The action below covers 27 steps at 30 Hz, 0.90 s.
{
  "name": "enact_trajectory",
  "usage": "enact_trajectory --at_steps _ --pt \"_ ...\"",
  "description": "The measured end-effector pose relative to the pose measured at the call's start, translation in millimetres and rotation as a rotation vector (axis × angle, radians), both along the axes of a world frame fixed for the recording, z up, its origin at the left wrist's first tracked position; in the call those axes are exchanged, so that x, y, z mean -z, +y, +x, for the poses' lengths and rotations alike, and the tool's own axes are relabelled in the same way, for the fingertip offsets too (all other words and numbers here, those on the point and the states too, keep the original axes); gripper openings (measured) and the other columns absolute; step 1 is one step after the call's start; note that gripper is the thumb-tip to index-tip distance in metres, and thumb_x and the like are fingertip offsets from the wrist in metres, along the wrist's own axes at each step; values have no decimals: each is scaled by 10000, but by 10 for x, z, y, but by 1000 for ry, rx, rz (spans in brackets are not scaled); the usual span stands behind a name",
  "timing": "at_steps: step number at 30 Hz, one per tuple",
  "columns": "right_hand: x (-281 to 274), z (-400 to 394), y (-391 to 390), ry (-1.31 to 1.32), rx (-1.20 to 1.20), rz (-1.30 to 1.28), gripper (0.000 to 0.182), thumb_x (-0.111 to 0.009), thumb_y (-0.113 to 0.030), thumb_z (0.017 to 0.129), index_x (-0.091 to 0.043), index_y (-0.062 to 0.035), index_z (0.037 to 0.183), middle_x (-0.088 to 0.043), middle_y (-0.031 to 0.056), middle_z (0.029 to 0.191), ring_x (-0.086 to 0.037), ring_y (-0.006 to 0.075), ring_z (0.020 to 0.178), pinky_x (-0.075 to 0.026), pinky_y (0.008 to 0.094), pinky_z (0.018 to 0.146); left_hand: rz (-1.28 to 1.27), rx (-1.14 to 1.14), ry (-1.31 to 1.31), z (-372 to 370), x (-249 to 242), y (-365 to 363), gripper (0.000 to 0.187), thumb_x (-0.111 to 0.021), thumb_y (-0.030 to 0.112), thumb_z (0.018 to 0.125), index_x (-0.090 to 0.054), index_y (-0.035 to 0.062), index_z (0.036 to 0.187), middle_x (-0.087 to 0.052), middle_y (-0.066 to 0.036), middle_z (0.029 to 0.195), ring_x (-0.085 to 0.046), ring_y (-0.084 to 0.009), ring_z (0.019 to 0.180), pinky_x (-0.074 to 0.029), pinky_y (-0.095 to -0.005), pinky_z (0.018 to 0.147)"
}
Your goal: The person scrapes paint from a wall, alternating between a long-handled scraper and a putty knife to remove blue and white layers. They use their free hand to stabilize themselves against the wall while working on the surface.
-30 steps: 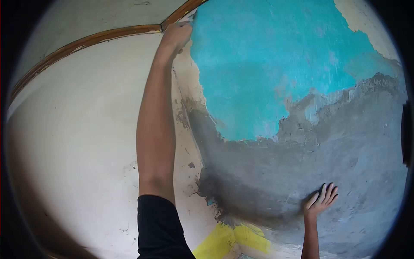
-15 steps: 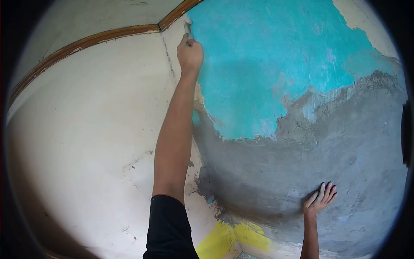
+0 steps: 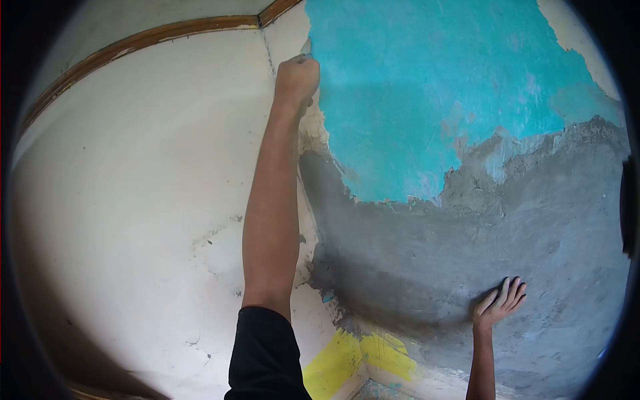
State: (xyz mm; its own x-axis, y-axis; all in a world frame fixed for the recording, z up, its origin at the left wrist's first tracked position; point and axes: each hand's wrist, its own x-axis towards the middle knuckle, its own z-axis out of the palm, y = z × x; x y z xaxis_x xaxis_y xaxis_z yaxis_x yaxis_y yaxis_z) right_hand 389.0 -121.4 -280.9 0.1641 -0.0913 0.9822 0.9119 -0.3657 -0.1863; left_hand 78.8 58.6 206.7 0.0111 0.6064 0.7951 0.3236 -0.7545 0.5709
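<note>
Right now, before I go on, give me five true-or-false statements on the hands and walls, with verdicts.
1. The left hand grips a thin tool near the edge of the turquoise paint. True.
2. The right hand holds a second tool. False: it is open and empty, laid against the grey wall area.
3. A brown trim runs along the top of the pale wall. True.
4. The yellow paint is up beside the trim. False: it is low down, at the corner.
5. The sleeve on the left arm is white. False: it is black.
</note>
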Motion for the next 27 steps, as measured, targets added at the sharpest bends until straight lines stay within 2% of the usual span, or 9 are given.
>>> enact_trajectory --at_steps 2,8,10,14,16,17,21,23,27 --pt "-8 3 -23 7 -2 -7 428 -396 -125 962 -499 49 1339 -420 226 1461 -295 403 1411 -121 526 1158 -104 -4 -11 -15 36 -3 416 -433 199 845 -651 -81 1064 -655 -201 798 -621 -234 705 -496 -356 687" --pt "13 27 -9 22 -31 0 428 -430 -137 940 -518 29 1324 -419 214 1463 -295 406 1409 -104 538 1162 13 -114 -4 13 -100 94 361 -465 185 803 -677 -37 992 -672 -201 775 -649 -302 660 -509 -398 610" --pt "8 16 -2 14 -37 18 428 -429 -140 940 -517 22 1327 -420 211 1463 -293 401 1412 -102 533 1164 -107 -34 87 -85 -141 -25 285 -467 213 820 -664 22 898 -478 -22 644 -422 -136 530 -371 -312 431" --pt "33 9 -14 33 -30 3 430 -428 -142 941 -516 16 1330 -420 208 1464 -296 395 1412 -102 530 1165 64 -152 94 -7 9 175 293 -472 216 825 -671 22 919 -502 -30 651 -437 -140 533 -370 -308 432" --pt "2 15 -21 11 -41 13 432 -426 -140 941 -512 14 1335 -419 207 1466 -296 393 1413 -100 531 1165 91 -171 51 -21 -168 165 349 -483 213 796 -683 -26 952 -675 -197 783 -657 -300 644 -512 -397 590" --pt "28 37 -11 9 -52 16 431 -428 -139 943 -511 16 1337 -417 206 1468 -293 397 1413 -97 534 1164 2 -200 53 -19 -237 96 356 -483 211 796 -683 -24 974 -688 -211 829 -673 -319 694 -526 -408 639" --pt "32 28 -21 29 -55 3 431 -429 -141 945 -509 13 1339 -419 204 1466 -290 402 1413 -95 537 1164 -78 -135 86 -111 -273 156 413 -483 221 804 -680 -17 1078 -692 -217 853 -679 -315 738 -532 -388 690" --pt "8 9 -23 17 -42 -5 432 -402 -129 965 -488 34 1355 -411 216 1470 -279 396 1419 -104 528 1158 201 -234 173 -38 -119 262 458 -472 219 820 -656 2 1180 -681 -193 807 -661 -271 684 -523 -355 654" --pt "14 25 -28 2 -53 3 432 -396 -132 967 -490 37 1353 -411 218 1470 -282 396 1418 -102 528 1158 108 -156 141 -166 -317 211 481 -471 223 823 -637 30 1231 -695 -196 841 -673 -270 744 -519 -364 702"
